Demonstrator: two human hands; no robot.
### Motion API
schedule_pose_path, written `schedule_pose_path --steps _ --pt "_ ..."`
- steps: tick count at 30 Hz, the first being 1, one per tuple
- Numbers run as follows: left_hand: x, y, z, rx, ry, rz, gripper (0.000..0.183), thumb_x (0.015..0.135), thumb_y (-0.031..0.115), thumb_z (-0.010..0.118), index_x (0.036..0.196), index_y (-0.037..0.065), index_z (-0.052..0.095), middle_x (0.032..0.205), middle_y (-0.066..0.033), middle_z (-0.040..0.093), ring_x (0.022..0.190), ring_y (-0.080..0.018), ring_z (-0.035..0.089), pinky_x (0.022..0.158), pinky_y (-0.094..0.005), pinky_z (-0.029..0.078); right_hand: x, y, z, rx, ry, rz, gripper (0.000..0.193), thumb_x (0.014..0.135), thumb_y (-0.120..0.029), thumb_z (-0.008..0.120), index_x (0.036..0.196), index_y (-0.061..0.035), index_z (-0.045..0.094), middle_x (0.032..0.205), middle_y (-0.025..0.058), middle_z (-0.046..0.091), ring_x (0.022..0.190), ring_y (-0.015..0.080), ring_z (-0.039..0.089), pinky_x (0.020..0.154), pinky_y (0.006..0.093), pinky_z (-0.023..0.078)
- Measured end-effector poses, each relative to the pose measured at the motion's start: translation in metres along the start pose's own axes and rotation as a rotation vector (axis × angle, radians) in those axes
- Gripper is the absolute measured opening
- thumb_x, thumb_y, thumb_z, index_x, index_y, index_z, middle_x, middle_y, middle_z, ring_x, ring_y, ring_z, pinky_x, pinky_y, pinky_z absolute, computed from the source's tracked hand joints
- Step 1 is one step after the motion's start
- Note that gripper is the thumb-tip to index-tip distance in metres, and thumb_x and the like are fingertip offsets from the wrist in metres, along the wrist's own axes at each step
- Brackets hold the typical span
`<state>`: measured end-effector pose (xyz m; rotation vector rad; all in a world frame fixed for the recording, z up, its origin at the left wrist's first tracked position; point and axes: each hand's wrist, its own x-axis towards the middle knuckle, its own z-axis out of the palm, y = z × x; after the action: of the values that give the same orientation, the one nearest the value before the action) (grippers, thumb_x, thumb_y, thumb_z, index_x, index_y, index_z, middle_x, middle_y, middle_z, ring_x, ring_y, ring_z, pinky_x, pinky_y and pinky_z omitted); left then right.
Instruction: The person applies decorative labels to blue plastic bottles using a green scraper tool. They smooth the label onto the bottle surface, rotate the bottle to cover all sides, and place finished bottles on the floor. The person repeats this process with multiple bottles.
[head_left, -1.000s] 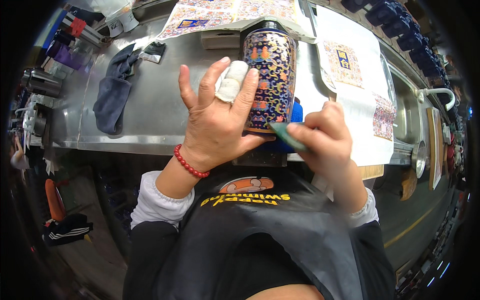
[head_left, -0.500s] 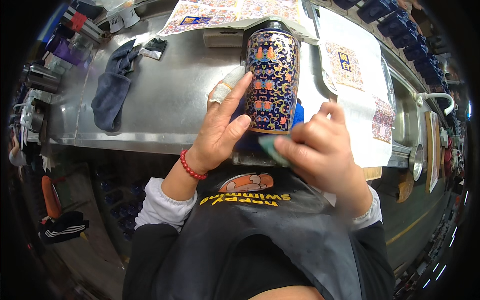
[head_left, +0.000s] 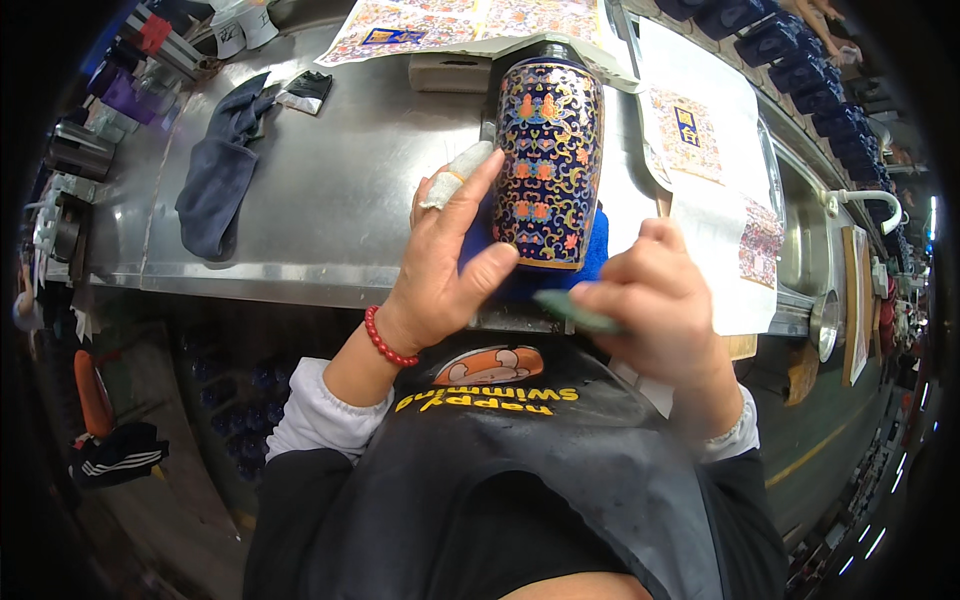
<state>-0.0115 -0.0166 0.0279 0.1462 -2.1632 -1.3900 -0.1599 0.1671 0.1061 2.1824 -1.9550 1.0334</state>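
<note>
Beyond a red bead bracelet [head_left: 386,342], the left hand [head_left: 436,258] wears white finger wrapping [head_left: 463,168], and just below the bracelet sits a gathered white cuff [head_left: 325,405]. Right of the bracelet, the shiny black apron [head_left: 430,470] carries an orange cartoon print [head_left: 488,367] and yellow lettering [head_left: 520,395]

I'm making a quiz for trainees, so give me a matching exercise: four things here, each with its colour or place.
1. bottle
2. flat green tool
3. bracelet
4. dark cloth

A. on the metal counter, left of the bottle
B. red beads
C. multicoloured pattern on dark blue
D. in the right hand

Pairs: 1-C, 2-D, 3-B, 4-A
</note>
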Motion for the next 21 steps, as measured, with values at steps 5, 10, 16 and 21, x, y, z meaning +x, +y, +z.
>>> schedule_pose_path --steps 5,10,16,21 --pt "0.004 0.010 0.014 0.289 0.059 0.015 0.092 0.085 0.035 0.072 0.154 -0.007 0.027 0.142 -0.0240 0.051 0.132 -0.0358 0.048 0.118 -0.0512 0.018 -0.013 0.008 0.001 0.050 0.171 0.167 0.041 0.057 0.006 0.086 0.094 -0.0029 0.070 0.077 0.0071 0.060 0.068 0.0211 0.058 0.059 0.0305 0.045" --pt "0.002 0.005 0.012 0.102 -0.009 -0.076 0.094 0.081 0.026 0.072 0.155 -0.006 0.023 0.147 -0.0240 0.046 0.137 -0.0357 0.042 0.119 -0.0501 0.017 -0.017 0.010 0.007 0.003 0.230 0.194 0.036 0.062 0.004 0.083 0.095 -0.0027 0.071 0.078 0.0066 0.059 0.069 0.0211 0.057 0.062 0.0316 0.044" --pt "-0.003 -0.002 -0.001 0.274 -0.040 0.001 0.099 0.079 0.034 0.075 0.156 -0.003 0.025 0.146 -0.0213 0.049 0.143 -0.0395 0.034 0.119 -0.0600 0.007 -0.011 0.002 0.016 -0.072 0.008 -0.136 0.019 0.073 -0.012 0.074 0.091 -0.0081 0.072 0.081 0.0018 0.056 0.072 0.0179 0.056 0.072 0.0361 0.042" --pt "0.001 0.002 -0.017 0.793 0.018 0.192 0.100 0.072 0.057 0.080 0.150 0.005 0.045 0.139 -0.0165 0.058 0.144 -0.0390 0.030 0.117 -0.0665 0.002 -0.008 0.011 0.019 -0.176 0.249 -0.036 0.032 0.064 -0.008 0.079 0.095 -0.0050 0.072 0.080 0.0021 0.056 0.068 0.0200 0.054 0.064 0.0351 0.039"
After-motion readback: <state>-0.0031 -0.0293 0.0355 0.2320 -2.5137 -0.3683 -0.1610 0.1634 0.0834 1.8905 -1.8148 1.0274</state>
